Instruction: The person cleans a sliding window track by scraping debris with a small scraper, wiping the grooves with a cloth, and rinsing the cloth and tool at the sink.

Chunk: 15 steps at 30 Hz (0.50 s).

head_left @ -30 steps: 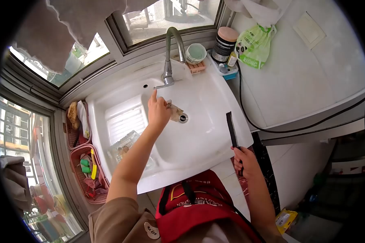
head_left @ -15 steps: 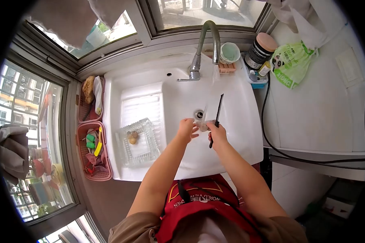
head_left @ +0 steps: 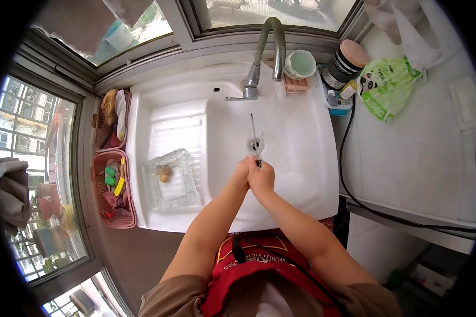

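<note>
In the head view, a slim black knife point(head_left: 253, 126) points away from me over the white sink point(head_left: 296, 174). Its thin edge faces me, and its handle is largely covered by my fingers. My right hand point(head_left: 262, 175) is closed around the handle. Pressed against it is my left hand point(head_left: 242, 169), its fingers curled in and partly hidden; what they hold cannot be made out. Running water point(head_left: 269, 113) falls from the tap point(head_left: 272, 47) close by my hands, near the drain. A clear ribbed glass tray point(head_left: 188, 182) to the left carries several small round brownish pieces point(head_left: 164, 174).
Two pink baskets point(head_left: 129, 214) with mixed items stand along the sink's left side. Behind the tap's right side are a pale green cup point(head_left: 300, 64), a black jar with a pink lid point(head_left: 346, 64) and a green plastic bag point(head_left: 387, 87). A black cable point(head_left: 344, 153) runs down the right counter.
My hands have come together, the right one moving left against the left. The knife has swung from leaning right to pointing nearly straight away from me. The camera view has shifted slightly.
</note>
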Each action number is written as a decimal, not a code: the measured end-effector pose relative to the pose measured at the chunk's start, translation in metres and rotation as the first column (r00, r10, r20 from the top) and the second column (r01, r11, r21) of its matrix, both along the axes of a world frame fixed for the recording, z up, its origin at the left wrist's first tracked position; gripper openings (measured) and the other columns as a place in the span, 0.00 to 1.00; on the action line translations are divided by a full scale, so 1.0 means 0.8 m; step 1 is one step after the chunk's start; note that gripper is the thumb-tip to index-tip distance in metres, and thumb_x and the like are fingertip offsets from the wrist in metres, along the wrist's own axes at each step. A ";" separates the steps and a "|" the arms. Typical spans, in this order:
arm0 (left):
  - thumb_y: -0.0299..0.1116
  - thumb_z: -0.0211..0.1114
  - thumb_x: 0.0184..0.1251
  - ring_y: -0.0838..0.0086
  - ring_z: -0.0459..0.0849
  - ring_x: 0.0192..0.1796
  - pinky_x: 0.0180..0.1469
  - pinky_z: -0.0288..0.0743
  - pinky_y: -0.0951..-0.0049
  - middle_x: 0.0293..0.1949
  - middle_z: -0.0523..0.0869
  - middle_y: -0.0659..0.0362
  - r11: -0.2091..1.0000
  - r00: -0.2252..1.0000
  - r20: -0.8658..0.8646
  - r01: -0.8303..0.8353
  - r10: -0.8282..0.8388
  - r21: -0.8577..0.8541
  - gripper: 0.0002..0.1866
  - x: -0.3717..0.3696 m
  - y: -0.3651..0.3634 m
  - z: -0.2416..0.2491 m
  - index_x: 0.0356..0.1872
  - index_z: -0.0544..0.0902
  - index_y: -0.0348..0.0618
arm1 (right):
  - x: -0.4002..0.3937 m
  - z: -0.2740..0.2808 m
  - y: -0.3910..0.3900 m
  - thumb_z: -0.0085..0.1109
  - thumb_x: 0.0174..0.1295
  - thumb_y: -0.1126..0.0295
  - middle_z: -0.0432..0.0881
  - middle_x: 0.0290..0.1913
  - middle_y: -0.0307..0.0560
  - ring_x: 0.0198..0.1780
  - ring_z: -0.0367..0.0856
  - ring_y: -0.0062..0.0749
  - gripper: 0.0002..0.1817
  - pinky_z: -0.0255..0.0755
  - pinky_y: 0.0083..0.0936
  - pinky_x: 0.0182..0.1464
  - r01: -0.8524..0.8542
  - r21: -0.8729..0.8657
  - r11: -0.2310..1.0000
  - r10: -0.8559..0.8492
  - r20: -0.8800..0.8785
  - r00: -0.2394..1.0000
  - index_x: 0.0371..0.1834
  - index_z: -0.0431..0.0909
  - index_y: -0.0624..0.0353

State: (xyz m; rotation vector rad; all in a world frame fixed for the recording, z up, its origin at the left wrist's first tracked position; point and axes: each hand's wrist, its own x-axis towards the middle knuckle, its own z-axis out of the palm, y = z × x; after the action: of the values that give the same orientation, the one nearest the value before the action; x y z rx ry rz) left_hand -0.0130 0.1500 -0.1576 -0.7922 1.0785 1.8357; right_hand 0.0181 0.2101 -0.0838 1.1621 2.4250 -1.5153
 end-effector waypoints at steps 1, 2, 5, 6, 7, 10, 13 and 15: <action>0.53 0.48 0.73 0.71 0.77 0.26 0.22 0.67 0.67 0.27 0.79 0.60 0.999 1.000 -0.010 0.017 -0.017 -0.042 0.20 -0.007 0.001 0.016 0.35 0.75 0.45 | 0.002 0.016 -0.019 0.49 0.65 0.47 0.82 0.31 0.66 0.40 0.80 0.61 0.29 0.72 0.46 0.45 -0.024 0.114 0.993 0.029 -0.044 0.999 0.26 0.81 0.66; 0.54 0.49 0.72 0.73 0.77 0.26 0.22 0.67 0.67 0.27 0.79 0.60 0.996 0.999 -0.018 0.034 -0.035 -0.084 0.20 -0.013 0.002 0.033 0.35 0.75 0.46 | 0.000 0.007 -0.018 0.50 0.65 0.49 0.81 0.27 0.62 0.34 0.80 0.54 0.28 0.72 0.42 0.41 0.032 0.124 0.992 -0.025 -0.059 0.998 0.25 0.79 0.67; 0.53 0.53 0.71 0.75 0.78 0.25 0.23 0.70 0.65 0.27 0.80 0.64 0.983 0.985 0.160 0.086 -0.060 -0.162 0.18 -0.024 0.010 0.097 0.35 0.77 0.50 | -0.016 -0.043 0.024 0.49 0.65 0.46 0.82 0.33 0.64 0.36 0.81 0.59 0.30 0.73 0.45 0.39 0.165 -0.110 0.980 -0.163 0.032 0.986 0.30 0.80 0.68; 0.56 0.57 0.68 0.76 0.78 0.29 0.30 0.73 0.66 0.29 0.81 0.65 0.979 0.957 0.214 0.201 -0.198 0.005 0.19 -0.031 -0.010 0.057 0.37 0.79 0.51 | -0.022 -0.030 0.032 0.53 0.65 0.49 0.82 0.35 0.57 0.34 0.82 0.49 0.25 0.74 0.40 0.33 0.356 -0.280 0.892 -0.335 0.122 0.934 0.35 0.79 0.67; 0.56 0.57 0.68 0.76 0.78 0.29 0.30 0.73 0.66 0.29 0.81 0.65 0.980 0.959 0.208 0.197 -0.193 0.005 0.19 -0.037 -0.017 0.057 0.37 0.79 0.51 | -0.025 -0.025 0.040 0.53 0.65 0.49 0.82 0.35 0.57 0.34 0.82 0.49 0.25 0.74 0.40 0.33 0.350 -0.281 0.894 -0.331 0.115 0.937 0.35 0.79 0.67; 0.54 0.56 0.70 0.73 0.77 0.51 0.57 0.69 0.64 0.48 0.80 0.60 0.980 0.983 0.160 0.121 -0.096 -0.157 0.20 -0.054 -0.034 0.082 0.49 0.77 0.49 | -0.025 -0.003 0.049 0.58 0.63 0.60 0.78 0.38 0.44 0.38 0.80 0.33 0.15 0.80 0.30 0.38 0.533 -0.795 0.290 -0.439 0.385 0.812 0.44 0.73 0.59; 0.49 0.53 0.73 0.69 0.74 0.58 0.63 0.65 0.55 0.52 0.78 0.57 0.993 0.995 0.095 0.017 -0.005 -0.120 0.21 -0.065 -0.060 0.048 0.57 0.72 0.46 | -0.014 0.015 0.044 0.56 0.64 0.63 0.77 0.41 0.46 0.41 0.80 0.34 0.13 0.82 0.34 0.44 0.448 -0.871 0.202 -0.403 0.343 0.849 0.44 0.72 0.60; 0.45 0.51 0.74 0.67 0.72 0.63 0.64 0.63 0.50 0.53 0.78 0.54 0.989 0.995 0.099 0.009 0.006 -0.148 0.21 -0.067 -0.055 0.054 0.59 0.68 0.42 | -0.009 0.014 0.043 0.55 0.64 0.67 0.77 0.42 0.47 0.43 0.80 0.35 0.10 0.82 0.35 0.44 0.422 -0.897 0.131 -0.399 0.342 0.851 0.44 0.72 0.61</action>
State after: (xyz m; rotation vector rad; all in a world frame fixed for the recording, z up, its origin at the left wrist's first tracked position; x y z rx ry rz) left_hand -0.0669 0.1057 -0.1141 -0.9592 1.1605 1.7110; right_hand 0.0112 0.2442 -0.0729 1.4186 0.5645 -2.4662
